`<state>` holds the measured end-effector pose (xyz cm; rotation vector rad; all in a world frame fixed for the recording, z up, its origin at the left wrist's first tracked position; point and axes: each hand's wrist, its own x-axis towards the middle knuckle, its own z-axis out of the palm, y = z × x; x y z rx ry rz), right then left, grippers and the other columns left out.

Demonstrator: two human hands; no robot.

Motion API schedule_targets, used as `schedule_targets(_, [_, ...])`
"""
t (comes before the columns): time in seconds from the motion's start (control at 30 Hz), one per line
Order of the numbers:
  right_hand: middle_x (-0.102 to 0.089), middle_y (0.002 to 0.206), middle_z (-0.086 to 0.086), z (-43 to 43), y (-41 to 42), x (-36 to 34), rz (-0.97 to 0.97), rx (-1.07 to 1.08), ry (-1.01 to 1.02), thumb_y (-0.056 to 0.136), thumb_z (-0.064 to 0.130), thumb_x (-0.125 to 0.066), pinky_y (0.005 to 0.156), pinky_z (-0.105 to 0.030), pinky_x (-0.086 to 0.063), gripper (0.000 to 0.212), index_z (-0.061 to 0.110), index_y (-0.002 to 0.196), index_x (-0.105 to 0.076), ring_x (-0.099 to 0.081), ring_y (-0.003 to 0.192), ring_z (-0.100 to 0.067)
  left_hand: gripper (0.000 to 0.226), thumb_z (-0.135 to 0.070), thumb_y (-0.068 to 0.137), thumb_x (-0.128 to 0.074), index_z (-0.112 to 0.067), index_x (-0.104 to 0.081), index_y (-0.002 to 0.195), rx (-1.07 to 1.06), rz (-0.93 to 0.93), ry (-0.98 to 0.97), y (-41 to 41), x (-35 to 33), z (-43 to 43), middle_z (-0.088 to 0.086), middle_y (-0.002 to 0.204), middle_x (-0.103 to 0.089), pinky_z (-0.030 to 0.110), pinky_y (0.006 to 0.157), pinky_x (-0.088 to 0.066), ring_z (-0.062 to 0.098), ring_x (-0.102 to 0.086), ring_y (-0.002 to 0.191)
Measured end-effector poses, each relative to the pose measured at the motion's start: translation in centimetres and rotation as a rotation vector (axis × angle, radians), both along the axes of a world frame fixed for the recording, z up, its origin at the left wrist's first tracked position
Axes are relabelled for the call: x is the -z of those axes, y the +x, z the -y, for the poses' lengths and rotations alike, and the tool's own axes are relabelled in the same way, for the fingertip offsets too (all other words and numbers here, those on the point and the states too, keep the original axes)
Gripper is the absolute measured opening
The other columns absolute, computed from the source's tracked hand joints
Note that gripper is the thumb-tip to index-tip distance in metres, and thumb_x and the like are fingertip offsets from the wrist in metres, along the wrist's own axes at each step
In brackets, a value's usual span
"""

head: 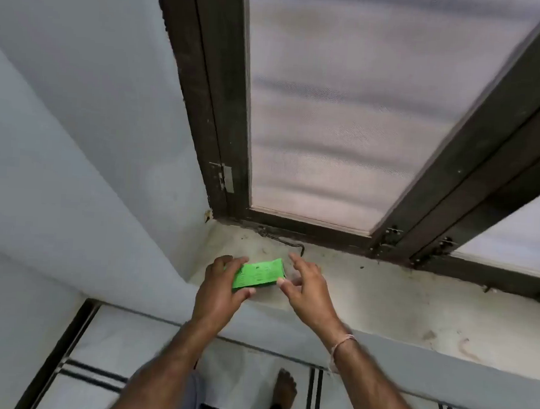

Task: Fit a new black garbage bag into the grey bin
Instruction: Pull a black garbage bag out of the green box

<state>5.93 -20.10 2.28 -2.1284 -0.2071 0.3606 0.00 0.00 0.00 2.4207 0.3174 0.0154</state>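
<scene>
Two hands meet the green box (258,273) at the window sill (383,299): my left hand (221,288) grips it steady, and my right hand (306,290) spreads open at its end, ready to open it. Neither black garbage bag nor grey bin shows; the bags are presumably inside.

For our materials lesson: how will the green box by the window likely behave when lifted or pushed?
The green box has flat faces and sharp edges, so probably stiff and unlikely to roll. The left hand spans it easily, so likely light.

matt green box (258,273), stained stone sill (383,299)
</scene>
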Motion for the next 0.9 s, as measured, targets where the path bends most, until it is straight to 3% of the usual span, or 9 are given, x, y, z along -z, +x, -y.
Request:
schedule_targets(0.1, [-0.055,0.133,-0.004,0.1,2.0,0.5,-0.019,-0.114,-0.034,0.096,0.023,-0.075,0.087,-0.007,-0.050,0.061,0.018,0.152,-0.052,-0.063,0.089,-0.006,0.059,-0.034,0.080,-0.082,-0.031,-0.061,0.135,-0.050,0.019,-0.009,0.5,-0.3,0.5,-0.003,0.124,-0.056,0.038,0.088,-0.053,0.021,-0.053,0.117])
schedule_targets(0.17, [-0.062,0.129,-0.004,0.4,2.8,0.7,-0.023,-0.165,-0.020,0.094,0.025,-0.078,0.094,-0.017,-0.055,0.054,0.018,0.144,-0.060,-0.065,0.097,-0.007,0.058,-0.034,0.079,-0.082,-0.029,-0.064,0.134,-0.064,0.022,-0.062,0.5,-0.4,0.6,-0.002,0.118,-0.057,0.036,0.088,-0.051,0.020,-0.055,0.112])
schedule_targets(0.23, [-0.066,0.123,0.000,0.8,3.3,-0.3,-0.058,-0.173,0.049,0.091,0.028,-0.081,0.086,-0.016,-0.057,0.047,0.021,0.134,-0.064,-0.067,0.099,-0.007,0.059,-0.035,0.076,-0.080,-0.029,-0.065,0.132,-0.074,0.043,-0.176,0.3,-1.2,0.3,-0.003,0.116,-0.055,0.031,0.092,-0.050,0.016,-0.057,0.111])
schedule_targets(0.4, [-0.067,0.116,0.007,1.7,4.1,-2.6,-0.183,-0.206,0.193,0.085,0.030,-0.086,0.069,-0.022,-0.059,0.037,0.027,0.110,-0.059,-0.071,0.086,-0.010,0.057,-0.029,0.072,-0.078,-0.033,-0.066,0.127,-0.065,0.054,-0.332,0.5,-3.5,-0.2,-0.007,0.115,-0.055,0.014,0.092,-0.046,-0.001,-0.057,0.110])
schedule_targets(0.5, [-0.070,0.101,0.004,1.9,4.3,-3.1,-0.196,-0.190,0.259,0.083,0.029,-0.088,0.061,-0.021,-0.048,0.033,0.023,0.095,-0.057,-0.057,0.070,-0.005,0.056,-0.025,0.072,-0.078,-0.027,-0.068,0.127,-0.084,0.075,-0.375,0.4,-4.4,-0.7,-0.004,0.118,-0.057,0.008,0.091,-0.043,-0.003,-0.057,0.111])
schedule_targets(0.57, [-0.066,0.090,0.004,2.0,4.3,-3.3,-0.234,-0.138,0.355,0.085,0.025,-0.087,0.062,-0.026,-0.044,0.029,0.021,0.093,-0.060,-0.051,0.068,-0.009,0.056,-0.022,0.072,-0.078,-0.028,-0.068,0.127,-0.102,0.089,-0.412,0.2,-4.9,-1.1,-0.004,0.121,-0.058,0.007,0.091,-0.043,-0.003,-0.058,0.113])
schedule_targets(0.63, [-0.068,0.094,0.008,2.1,4.0,-3.4,-0.269,-0.052,0.412,0.088,0.019,-0.083,0.068,-0.026,-0.052,0.020,0.025,0.097,-0.067,-0.058,0.075,-0.013,0.056,-0.021,0.072,-0.078,-0.030,-0.068,0.126,-0.094,0.098,-0.435,0.0,-5.4,-1.3,-0.005,0.122,-0.059,0.006,0.090,-0.043,-0.003,-0.058,0.113])
schedule_targets(0.77, [-0.064,0.113,0.011,2.0,3.0,-3.9,0.145,0.038,0.185,0.089,0.022,-0.083,0.077,-0.019,-0.051,0.018,0.030,0.102,-0.074,-0.062,0.107,-0.006,0.055,-0.023,0.072,-0.078,-0.034,-0.067,0.126,-0.052,0.105,-0.444,-0.2,-5.9,-1.4,-0.005,0.122,-0.059,0.007,0.089,-0.045,-0.002,-0.058,0.113])
schedule_targets(0.9, [-0.069,0.104,0.011,1.4,1.4,-4.4,0.264,-0.041,0.242,0.090,0.027,-0.082,0.073,-0.034,-0.054,0.009,0.026,0.098,-0.078,-0.066,0.098,-0.014,0.056,-0.016,0.077,-0.081,-0.041,-0.065,0.125,-0.047,0.137,-0.448,-0.6,-5.9,-1.6,-0.007,0.122,-0.059,0.005,0.087,-0.044,-0.004,-0.057,0.113])
